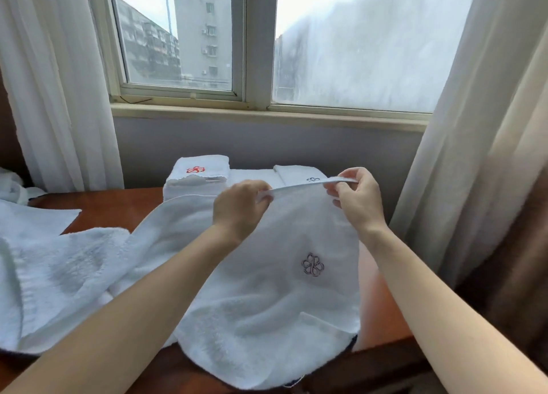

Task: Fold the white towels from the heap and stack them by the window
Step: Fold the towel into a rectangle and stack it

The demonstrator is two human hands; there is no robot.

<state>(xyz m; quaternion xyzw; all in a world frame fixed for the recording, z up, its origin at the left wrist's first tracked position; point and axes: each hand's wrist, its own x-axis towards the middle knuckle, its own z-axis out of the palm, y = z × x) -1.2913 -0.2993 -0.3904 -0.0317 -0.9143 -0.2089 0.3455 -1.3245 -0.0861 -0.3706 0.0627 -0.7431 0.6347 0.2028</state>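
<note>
Two bare forearms reach forward from the bottom corners, seen from the person's own head. Between them a white towel (267, 298) lies spread on a reddish-brown wooden table (118, 207), its near end hanging over the table's front edge. One near corner is turned back on itself. Right of the towel's middle is a small embroidered emblem (312, 264): a flower outline of looping petals, stitched in dark thread.

Both hands grasp the towel's far hem and hold it raised off the table, stretched as a narrow band between them. The left hand (240, 207) has its fingers curled round the hem. The right hand (355, 198) pinches it between thumb and fingertips, a little higher than the left.

On the left, a loose heap of white towels (59, 275) covers that side of the table and touches the held towel.

Beyond the hands, at the table's back edge below the window, sit the folded towels. The left stack (197, 183) is taller, and its top towel bears the same flower shape in red thread (195, 169). Just beside it on the right lies a lower folded towel (296, 172) with a dark emblem, partly hidden by the raised hem.

Behind them are a pale grey wall, a cream sill (267, 118) and a two-paned window (255, 38). White curtains (53, 82) hang at both sides. Through the left pane, grey apartment blocks (201, 32) show; the right pane is hazy.
</note>
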